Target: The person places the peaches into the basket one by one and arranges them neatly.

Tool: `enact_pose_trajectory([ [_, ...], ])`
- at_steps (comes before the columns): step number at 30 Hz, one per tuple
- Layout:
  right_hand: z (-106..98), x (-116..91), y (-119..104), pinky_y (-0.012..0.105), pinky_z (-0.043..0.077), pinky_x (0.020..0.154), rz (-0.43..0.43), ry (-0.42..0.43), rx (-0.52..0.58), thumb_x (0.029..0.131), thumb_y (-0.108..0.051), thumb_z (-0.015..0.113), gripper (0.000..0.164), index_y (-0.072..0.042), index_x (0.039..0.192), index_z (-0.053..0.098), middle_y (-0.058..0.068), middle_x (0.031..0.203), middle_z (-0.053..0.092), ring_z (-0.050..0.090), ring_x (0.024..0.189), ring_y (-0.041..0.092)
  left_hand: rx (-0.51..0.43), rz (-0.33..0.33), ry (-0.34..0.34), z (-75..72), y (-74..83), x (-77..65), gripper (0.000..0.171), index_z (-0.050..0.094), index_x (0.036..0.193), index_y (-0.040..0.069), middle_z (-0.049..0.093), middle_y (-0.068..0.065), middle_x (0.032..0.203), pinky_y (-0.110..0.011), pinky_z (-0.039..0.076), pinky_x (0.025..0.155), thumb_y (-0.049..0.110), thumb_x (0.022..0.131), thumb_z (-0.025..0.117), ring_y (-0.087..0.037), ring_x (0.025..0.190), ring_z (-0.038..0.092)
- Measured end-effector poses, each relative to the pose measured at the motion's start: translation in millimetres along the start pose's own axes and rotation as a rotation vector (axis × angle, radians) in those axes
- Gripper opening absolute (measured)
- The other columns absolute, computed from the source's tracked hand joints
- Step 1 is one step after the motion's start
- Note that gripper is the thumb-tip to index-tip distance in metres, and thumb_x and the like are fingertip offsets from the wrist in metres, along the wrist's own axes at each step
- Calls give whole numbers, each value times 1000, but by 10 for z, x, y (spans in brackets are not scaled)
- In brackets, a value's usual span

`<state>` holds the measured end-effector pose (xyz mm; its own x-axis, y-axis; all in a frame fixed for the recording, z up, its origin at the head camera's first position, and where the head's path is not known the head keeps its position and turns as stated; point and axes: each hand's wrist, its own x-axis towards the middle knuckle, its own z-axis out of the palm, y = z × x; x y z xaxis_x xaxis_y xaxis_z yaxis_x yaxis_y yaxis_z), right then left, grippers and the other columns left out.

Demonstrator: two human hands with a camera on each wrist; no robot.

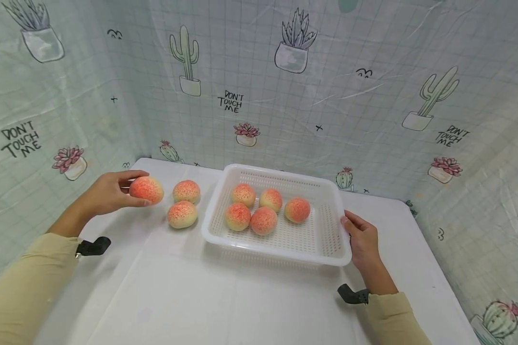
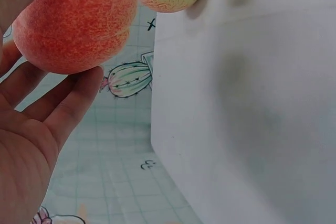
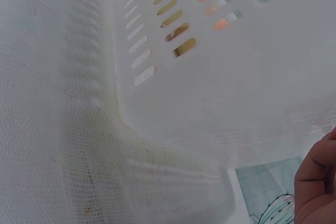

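Note:
My left hand (image 1: pixel 108 194) grips a red-and-yellow peach (image 1: pixel 147 189) between thumb and fingers, raised over the left side of the table. In the left wrist view, the fingers (image 2: pixel 68 106) lie along that peach's (image 2: pixel 76 22) side. Two more peaches, one rear (image 1: pixel 186 191) and one front (image 1: pixel 182 214), sit close together between that hand and a white plastic basket (image 1: pixel 280 255). Several peaches lie inside the basket, mostly toward its left. My right hand (image 1: pixel 363 239) holds the basket's right rim. From the right wrist, the slotted basket wall (image 3: pixel 236 87) fills much of the view.
A white-covered table (image 1: pixel 224 302) carries everything. Behind it and at both sides hangs a curtain (image 1: pixel 259 96) printed with cacti and lettering. The basket's back rim (image 1: pixel 280 173) stands near the table's far edge. Black wrist mounts (image 1: pixel 94 246) sit at the sleeves.

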<state>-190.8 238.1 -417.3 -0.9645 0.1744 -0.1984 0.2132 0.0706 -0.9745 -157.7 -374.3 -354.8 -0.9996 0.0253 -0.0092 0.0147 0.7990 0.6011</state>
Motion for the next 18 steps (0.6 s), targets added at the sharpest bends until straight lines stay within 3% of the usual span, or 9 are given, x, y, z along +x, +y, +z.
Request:
enact_pose_trajectory([
  [8, -7, 0, 5, 18, 62, 86, -5, 3, 18, 105, -34, 63, 52, -12, 151, 54, -16, 116, 65, 70, 98, 0, 29, 39, 10, -17, 174, 32, 92, 52, 152, 9, 59, -27, 144, -55, 61, 97, 43, 77, 93, -46, 125, 60],
  [18, 7, 10, 19, 18, 62, 86, -9, 2, 10, 105, -34, 63, 52, -13, 152, 54, -12, 122, 63, 70, 99, 0, 19, 77, -22, -28, 312, -4, 91, 52, 152, 10, 59, -25, 145, -58, 59, 100, 44, 78, 93, -47, 127, 59],
])
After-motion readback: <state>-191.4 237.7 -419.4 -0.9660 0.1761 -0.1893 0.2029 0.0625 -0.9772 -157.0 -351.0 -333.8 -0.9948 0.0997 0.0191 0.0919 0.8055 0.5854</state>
